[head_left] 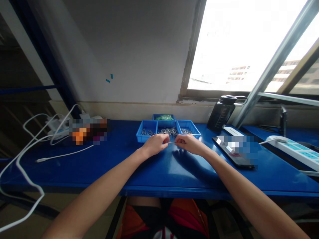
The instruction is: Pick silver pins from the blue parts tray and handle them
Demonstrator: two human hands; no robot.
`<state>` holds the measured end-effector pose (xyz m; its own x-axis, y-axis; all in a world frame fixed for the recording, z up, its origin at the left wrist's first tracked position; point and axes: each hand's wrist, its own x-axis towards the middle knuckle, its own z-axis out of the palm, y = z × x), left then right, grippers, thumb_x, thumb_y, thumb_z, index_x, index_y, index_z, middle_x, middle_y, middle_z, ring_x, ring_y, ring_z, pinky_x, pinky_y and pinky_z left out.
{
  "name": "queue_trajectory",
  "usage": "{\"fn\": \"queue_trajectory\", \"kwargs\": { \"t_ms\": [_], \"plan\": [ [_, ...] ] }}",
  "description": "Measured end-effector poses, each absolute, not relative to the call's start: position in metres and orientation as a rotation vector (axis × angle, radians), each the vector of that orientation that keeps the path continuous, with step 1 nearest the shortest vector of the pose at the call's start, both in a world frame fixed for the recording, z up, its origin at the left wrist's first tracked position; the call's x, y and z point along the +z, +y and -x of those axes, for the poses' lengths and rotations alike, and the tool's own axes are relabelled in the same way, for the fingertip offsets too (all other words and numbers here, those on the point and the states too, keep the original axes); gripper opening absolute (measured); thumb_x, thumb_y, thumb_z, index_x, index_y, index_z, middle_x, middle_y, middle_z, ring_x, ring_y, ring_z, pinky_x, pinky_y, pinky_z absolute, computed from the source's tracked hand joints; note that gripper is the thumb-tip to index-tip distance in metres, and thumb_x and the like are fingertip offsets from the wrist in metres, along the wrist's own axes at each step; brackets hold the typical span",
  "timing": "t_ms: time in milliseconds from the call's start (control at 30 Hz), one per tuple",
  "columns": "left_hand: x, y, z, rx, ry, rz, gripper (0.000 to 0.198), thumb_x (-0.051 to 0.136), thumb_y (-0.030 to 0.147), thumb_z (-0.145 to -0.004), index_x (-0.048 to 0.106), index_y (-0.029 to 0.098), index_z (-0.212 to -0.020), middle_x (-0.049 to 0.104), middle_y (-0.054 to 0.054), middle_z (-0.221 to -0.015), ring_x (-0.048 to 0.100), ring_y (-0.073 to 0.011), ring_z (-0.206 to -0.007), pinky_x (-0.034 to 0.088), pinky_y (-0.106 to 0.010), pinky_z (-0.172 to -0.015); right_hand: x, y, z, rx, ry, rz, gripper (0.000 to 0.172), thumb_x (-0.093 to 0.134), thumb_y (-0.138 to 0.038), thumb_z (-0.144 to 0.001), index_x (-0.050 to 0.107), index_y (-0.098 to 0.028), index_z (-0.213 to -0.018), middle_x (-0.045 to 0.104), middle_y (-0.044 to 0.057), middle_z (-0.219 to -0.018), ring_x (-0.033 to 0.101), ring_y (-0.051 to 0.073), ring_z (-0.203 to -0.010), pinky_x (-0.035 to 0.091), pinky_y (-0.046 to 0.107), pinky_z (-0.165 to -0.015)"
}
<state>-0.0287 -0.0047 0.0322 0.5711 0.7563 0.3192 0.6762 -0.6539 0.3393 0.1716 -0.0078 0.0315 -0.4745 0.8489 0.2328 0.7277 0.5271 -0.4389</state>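
My left hand (pixel 157 143) and my right hand (pixel 185 142) face each other just in front of the blue bins. Both are closed in a pinch, on opposite ends of a thin metal pin (pixel 171 142) that spans the gap between the fingertips. Its exact kind is too small to make out. Behind my left hand stands a left blue bin (pixel 139 135), and behind my right hand a right blue bin (pixel 196 130). Between them lies a heap of thin metal pins (pixel 170 131) in a middle bin, partly hidden by my hands. Some similar pins lie in both side bins.
At the back, a small blue bin (pixel 154 117) holds green items. A black bottle (pixel 220 114), a dark tablet-like device (pixel 231 154) and a white power strip (pixel 296 152) are to the right. White cables (pixel 25 159) and a blurred object are left on the blue table (pixel 104 172).
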Motion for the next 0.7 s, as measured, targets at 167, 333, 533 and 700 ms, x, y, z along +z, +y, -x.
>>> {"fn": "queue_trajectory", "kwargs": {
  "t_ms": [167, 333, 533, 700],
  "plan": [
    [0.0300, -0.0030, 0.0295, 0.682, 1.195, -2.644, 0.013, 0.048, 0.030, -0.081, 0.057, 0.020, -0.083, 0.062, 0.000, -0.080, 0.057, -0.0151, -0.073, 0.040, -0.022, -0.061, 0.0322, -0.0091, -0.1719, 0.358, -2.351, 1.287, 0.011, 0.051, -0.026, -0.079, 0.060, -0.019, -0.078, 0.061, 0.000, -0.064, 0.053, 0.011, -0.057, 0.037, 0.020, -0.054],
    [0.0297, -0.0036, 0.0299, 0.716, 1.220, -2.643, 0.020, 0.043, 0.035, -0.084, 0.057, 0.020, -0.086, 0.063, -0.001, -0.079, 0.058, -0.0158, -0.072, 0.039, -0.022, -0.060, 0.0336, -0.0098, -0.1724, 0.358, -2.355, 1.275, 0.015, 0.046, -0.026, -0.082, 0.059, -0.019, -0.079, 0.063, 0.001, -0.066, 0.054, 0.012, -0.058, 0.037, 0.021, -0.055],
    [0.0279, -0.0039, 0.0294, 0.671, 1.281, -2.602, 0.033, 0.031, 0.038, -0.089, 0.058, 0.019, -0.085, 0.064, -0.005, -0.078, 0.059, -0.0171, -0.072, 0.037, -0.023, -0.059, 0.0306, -0.0079, -0.1723, 0.541, -2.281, 1.287, 0.024, 0.035, -0.028, -0.087, 0.055, -0.018, -0.077, 0.064, 0.001, -0.070, 0.051, 0.010, -0.053, 0.039, 0.021, -0.055],
    [0.0254, -0.0016, 0.0282, 0.613, 1.325, -2.572, 0.038, 0.027, 0.040, -0.090, 0.056, 0.018, -0.081, 0.064, -0.005, -0.076, 0.059, -0.0177, -0.068, 0.036, -0.024, -0.056, 0.0268, -0.0066, -0.1713, 0.713, -2.240, 1.306, 0.026, 0.033, -0.030, -0.087, 0.051, -0.018, -0.073, 0.062, 0.000, -0.069, 0.049, 0.009, -0.050, 0.040, 0.021, -0.052]
  ]
}}
